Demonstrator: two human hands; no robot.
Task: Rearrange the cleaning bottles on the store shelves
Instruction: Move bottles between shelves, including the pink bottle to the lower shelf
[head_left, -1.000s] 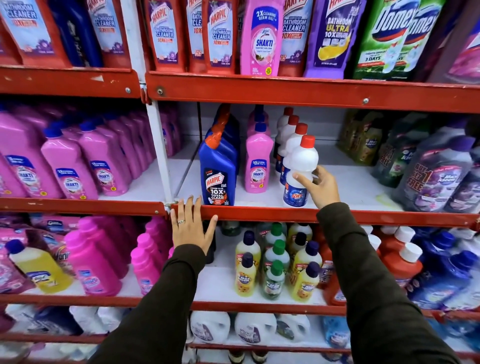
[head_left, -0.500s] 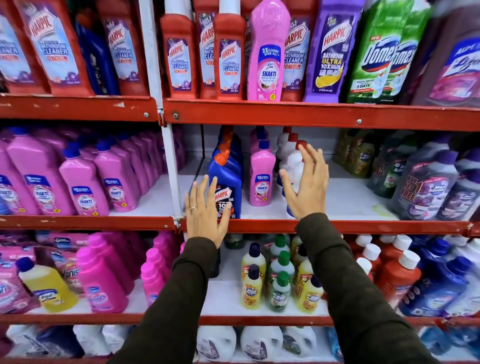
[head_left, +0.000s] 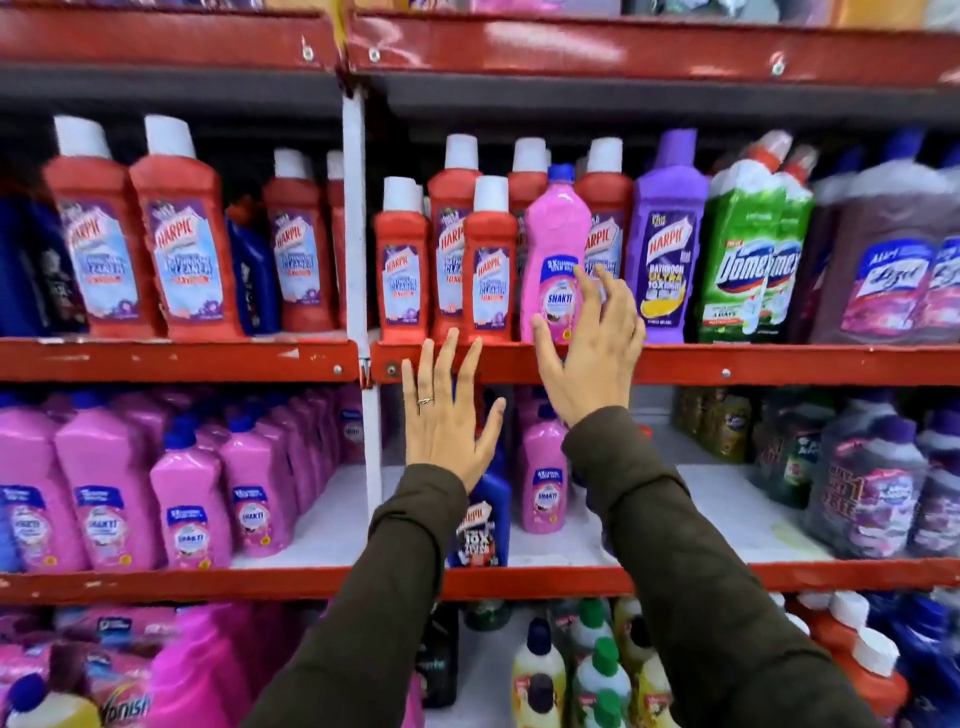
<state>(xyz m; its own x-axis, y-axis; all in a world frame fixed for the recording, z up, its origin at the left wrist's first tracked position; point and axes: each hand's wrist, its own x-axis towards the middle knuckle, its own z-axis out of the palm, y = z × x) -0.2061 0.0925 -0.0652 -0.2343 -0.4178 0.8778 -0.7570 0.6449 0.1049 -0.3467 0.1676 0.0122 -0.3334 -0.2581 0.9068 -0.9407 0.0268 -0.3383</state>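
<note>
Pink Shakti bottle (head_left: 555, 270) w/ right hand (head_left: 587, 353) spread open at it, left hand (head_left: 445, 415) open, empty.

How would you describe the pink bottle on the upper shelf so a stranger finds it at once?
Look at the upper red shelf, right of the white post. Among red Harpic bottles with white caps stands the pink Shakti bottle, the right hand open before it. It alone there is pink with a blue cap.

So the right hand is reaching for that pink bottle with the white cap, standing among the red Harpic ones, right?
Not quite: the head view shows the pink bottle has a blue cap. The right hand is reaching for it among the red Harpic bottles.
</note>
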